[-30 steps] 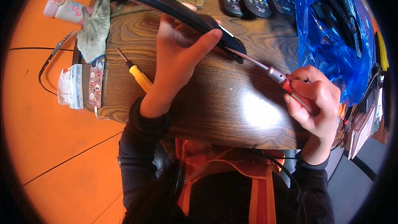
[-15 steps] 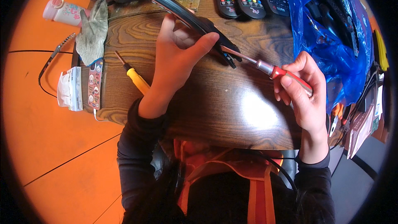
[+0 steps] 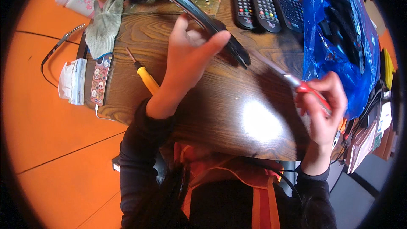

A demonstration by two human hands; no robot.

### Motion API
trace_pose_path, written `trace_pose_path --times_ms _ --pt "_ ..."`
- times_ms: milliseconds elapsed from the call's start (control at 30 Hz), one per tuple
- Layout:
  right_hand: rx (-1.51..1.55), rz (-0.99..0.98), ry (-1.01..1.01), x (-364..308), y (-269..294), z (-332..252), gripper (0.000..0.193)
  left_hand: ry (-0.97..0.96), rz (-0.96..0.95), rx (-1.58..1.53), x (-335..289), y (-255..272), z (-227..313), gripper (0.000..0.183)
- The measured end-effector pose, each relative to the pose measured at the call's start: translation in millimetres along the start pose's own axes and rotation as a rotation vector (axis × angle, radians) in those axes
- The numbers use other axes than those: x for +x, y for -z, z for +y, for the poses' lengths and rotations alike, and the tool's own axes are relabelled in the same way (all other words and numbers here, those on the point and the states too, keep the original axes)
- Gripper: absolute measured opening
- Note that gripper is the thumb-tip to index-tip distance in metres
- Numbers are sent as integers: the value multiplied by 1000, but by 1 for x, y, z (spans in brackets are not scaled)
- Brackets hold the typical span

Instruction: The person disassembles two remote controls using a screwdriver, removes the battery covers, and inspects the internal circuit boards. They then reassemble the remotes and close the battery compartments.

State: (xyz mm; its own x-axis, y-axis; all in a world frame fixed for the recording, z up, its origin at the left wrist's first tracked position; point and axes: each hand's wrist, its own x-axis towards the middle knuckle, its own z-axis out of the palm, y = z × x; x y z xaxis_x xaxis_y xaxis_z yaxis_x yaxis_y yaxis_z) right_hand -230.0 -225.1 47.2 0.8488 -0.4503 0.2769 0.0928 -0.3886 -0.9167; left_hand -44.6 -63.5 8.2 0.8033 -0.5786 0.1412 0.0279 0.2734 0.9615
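Note:
My left hand (image 3: 189,55) is closed around a long black remote control (image 3: 203,18), seen edge-on with a silvery strip along its side. The remote slants from the upper left down toward the middle of the table, its near end pointing right. In my right hand (image 3: 324,106) is a screwdriver (image 3: 306,88) with a red handle, somewhat smeared by motion. Its shaft points up and left, and its tip stands a little apart from the remote's near end. A yellow-handled screwdriver (image 3: 147,79) lies on the wooden table (image 3: 203,118) beside my left wrist.
Several remotes (image 3: 263,8) lie at the back. A blue plastic bag (image 3: 311,38) holding black parts stands on the right. Along the left side are a grey glove (image 3: 104,27), a bottle (image 3: 77,2), a patterned phone (image 3: 101,80) on a cable and a tissue pack (image 3: 73,82).
The screwdriver's tip has come out of the remote's end, and my right hand has drawn back right and down. The gap at that end looks narrower. The view has shifted slightly.

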Motion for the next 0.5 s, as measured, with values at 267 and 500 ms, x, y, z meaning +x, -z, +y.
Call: trace_pose_path --times_ms 267,500 --pt "290 122 77 -4 -7 5 16 115 -121 -25 -4 -4 2 46" --pt "1061 -113 -503 -1 -43 12 48 28 -327 -135 -9 -10 -9 63"
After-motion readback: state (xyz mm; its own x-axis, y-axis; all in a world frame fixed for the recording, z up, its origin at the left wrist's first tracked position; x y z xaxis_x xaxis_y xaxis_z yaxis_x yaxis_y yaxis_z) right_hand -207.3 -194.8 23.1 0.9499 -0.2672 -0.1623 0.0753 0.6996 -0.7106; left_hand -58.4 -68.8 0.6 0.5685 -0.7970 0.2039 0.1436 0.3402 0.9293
